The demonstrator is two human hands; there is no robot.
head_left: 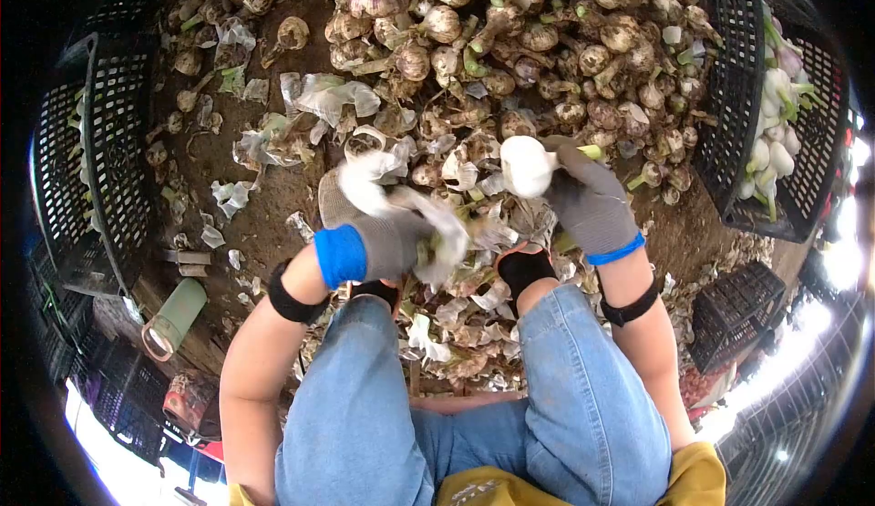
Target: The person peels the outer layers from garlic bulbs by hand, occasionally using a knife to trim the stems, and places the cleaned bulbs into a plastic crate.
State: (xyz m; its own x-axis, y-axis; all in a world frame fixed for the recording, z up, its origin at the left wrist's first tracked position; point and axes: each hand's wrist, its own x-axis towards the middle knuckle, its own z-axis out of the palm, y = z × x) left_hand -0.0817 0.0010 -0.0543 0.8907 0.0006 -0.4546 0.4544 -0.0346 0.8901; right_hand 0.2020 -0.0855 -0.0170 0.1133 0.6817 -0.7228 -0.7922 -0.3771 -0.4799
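Observation:
A clean white garlic bulb [527, 167] with a short green stem is held in my right hand [591, 198], which wears a grey glove with a blue cuff. To its left, my left hand [383, 232], gloved the same way, has its fingers curled around loose white garlic skin [437, 223]. Motion smears that skin and part of the fingers. The two hands are apart, above a litter of peeled skins between my feet. Just beyond them lies a big heap of unpeeled garlic bulbs [547, 41] with dirty brown skins.
A black crate [734, 96] at the right holds white garlic bulbs. Another black crate [114, 160] stands at the left. Near it lies a green cylinder [178, 314]. A smaller black crate [736, 314] sits at lower right. Dry skins [333, 96] cover much of the ground.

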